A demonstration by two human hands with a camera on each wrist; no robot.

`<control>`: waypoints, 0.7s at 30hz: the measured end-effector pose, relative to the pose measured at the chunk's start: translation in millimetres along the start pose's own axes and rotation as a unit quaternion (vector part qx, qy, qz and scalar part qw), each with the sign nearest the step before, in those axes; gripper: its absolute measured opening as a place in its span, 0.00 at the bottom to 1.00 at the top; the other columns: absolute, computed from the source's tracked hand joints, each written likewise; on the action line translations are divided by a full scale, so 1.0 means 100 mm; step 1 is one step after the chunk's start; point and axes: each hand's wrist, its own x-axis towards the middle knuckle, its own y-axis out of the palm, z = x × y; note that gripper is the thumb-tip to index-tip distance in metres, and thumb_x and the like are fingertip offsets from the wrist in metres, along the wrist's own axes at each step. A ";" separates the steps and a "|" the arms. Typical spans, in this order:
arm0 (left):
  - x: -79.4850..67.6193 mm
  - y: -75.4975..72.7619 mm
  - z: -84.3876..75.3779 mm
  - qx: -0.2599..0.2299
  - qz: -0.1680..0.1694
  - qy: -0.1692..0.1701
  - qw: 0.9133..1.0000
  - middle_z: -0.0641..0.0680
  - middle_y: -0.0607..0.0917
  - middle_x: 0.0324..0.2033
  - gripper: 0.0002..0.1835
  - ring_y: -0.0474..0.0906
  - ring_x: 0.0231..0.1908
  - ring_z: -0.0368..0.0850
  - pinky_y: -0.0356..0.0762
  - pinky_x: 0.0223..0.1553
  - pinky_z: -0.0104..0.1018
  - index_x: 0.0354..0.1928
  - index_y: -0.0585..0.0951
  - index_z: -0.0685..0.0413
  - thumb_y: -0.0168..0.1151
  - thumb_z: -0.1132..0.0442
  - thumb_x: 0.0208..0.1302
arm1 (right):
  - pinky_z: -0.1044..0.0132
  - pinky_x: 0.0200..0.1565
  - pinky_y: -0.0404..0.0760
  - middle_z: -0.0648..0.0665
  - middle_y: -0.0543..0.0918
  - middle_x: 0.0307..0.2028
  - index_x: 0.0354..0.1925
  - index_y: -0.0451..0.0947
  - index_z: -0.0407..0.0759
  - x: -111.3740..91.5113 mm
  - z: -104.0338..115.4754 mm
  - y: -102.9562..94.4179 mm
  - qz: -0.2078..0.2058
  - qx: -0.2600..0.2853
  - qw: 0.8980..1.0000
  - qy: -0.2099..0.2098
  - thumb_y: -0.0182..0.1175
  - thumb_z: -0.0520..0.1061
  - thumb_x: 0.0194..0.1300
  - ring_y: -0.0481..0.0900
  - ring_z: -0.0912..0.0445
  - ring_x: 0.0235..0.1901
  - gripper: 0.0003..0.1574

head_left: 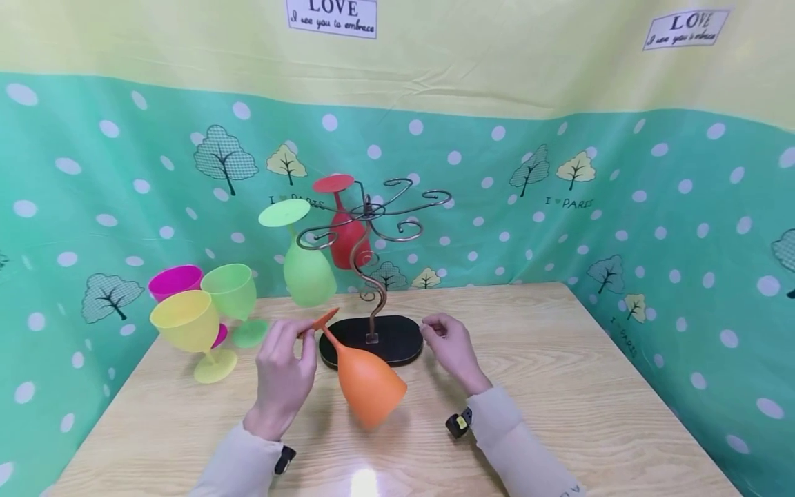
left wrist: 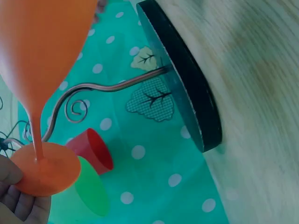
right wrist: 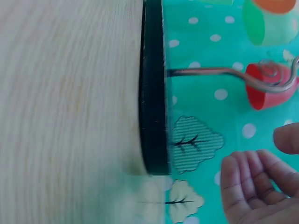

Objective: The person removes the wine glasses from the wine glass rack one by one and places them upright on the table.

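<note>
My left hand (head_left: 282, 373) pinches the round foot of an orange plastic goblet (head_left: 369, 386), which hangs tilted with its bowl down and to the right, in front of the rack's black oval base (head_left: 400, 342). In the left wrist view, thumb and fingers grip the edge of the orange foot (left wrist: 46, 172). A light green goblet (head_left: 309, 276) and a red goblet (head_left: 350, 241) hang upside down from the left arms of the metal rack (head_left: 380, 297). Beside the base's right end is my right hand (head_left: 456, 348), fingers loosely curled with nothing in them.
At the left of the wooden table (head_left: 534, 386) stand a yellow goblet (head_left: 186, 324), a green goblet (head_left: 232, 293) and a magenta goblet (head_left: 174, 281), all upright and close together. The rack's curled arms (head_left: 428, 200) spread to the right. A patterned cloth (head_left: 472, 166) walls the table.
</note>
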 end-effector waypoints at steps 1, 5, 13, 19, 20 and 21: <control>-0.02 0.00 0.01 0.002 0.005 -0.008 1.000 0.56 0.78 0.26 0.07 0.74 0.27 0.48 0.72 0.29 0.33 0.31 0.80 0.64 0.58 0.77 0.47 | 0.65 0.32 0.77 0.50 0.78 0.30 0.38 0.78 0.43 -0.03 0.03 -0.02 -0.001 0.006 1.000 -0.015 0.57 0.46 0.60 0.75 0.57 0.29 0.10; -0.08 0.02 0.05 0.002 0.023 -0.038 0.999 0.56 0.78 0.26 0.08 0.74 0.27 0.46 0.73 0.28 0.36 0.31 0.80 0.64 0.58 0.77 0.47 | 0.67 0.31 0.76 0.51 0.78 0.26 0.32 0.78 0.43 -0.18 0.15 -0.10 0.008 0.019 0.998 -0.059 0.56 0.46 0.62 0.74 0.58 0.27 0.08; -0.17 0.03 0.11 0.002 0.048 -0.104 0.993 0.54 0.79 0.27 0.08 0.74 0.27 0.43 0.74 0.29 0.31 0.32 0.80 0.63 0.59 0.76 0.48 | 0.67 0.27 0.75 0.48 0.78 0.23 0.24 0.76 0.47 -0.51 0.20 -0.18 0.036 0.021 0.987 -0.152 0.55 0.44 0.63 0.74 0.58 0.23 0.10; -0.19 0.04 0.12 -0.012 0.048 -0.146 0.988 0.55 0.79 0.26 0.07 0.74 0.27 0.43 0.74 0.29 0.24 0.32 0.80 0.64 0.60 0.77 0.48 | 0.67 0.32 0.77 0.58 0.77 0.27 0.26 0.77 0.55 -0.68 0.28 -0.16 0.049 -0.003 0.976 -0.214 0.57 0.45 0.62 0.74 0.63 0.29 0.08; -0.19 0.04 0.12 -0.014 0.047 -0.151 0.987 0.55 0.79 0.26 0.08 0.74 0.26 0.43 0.74 0.29 0.24 0.32 0.80 0.64 0.60 0.77 0.48 | 0.67 0.32 0.77 0.57 0.78 0.27 0.26 0.77 0.53 -0.70 0.31 -0.16 0.049 -0.003 0.971 -0.232 0.57 0.43 0.61 0.75 0.62 0.30 0.08; -0.19 0.04 0.12 -0.019 0.045 -0.155 0.987 0.55 0.79 0.26 0.08 0.74 0.26 0.42 0.74 0.28 0.25 0.32 0.80 0.64 0.60 0.77 0.48 | 0.66 0.32 0.77 0.56 0.78 0.27 0.26 0.77 0.52 -0.73 0.36 -0.16 0.050 -0.003 0.967 -0.248 0.58 0.41 0.60 0.75 0.62 0.30 0.08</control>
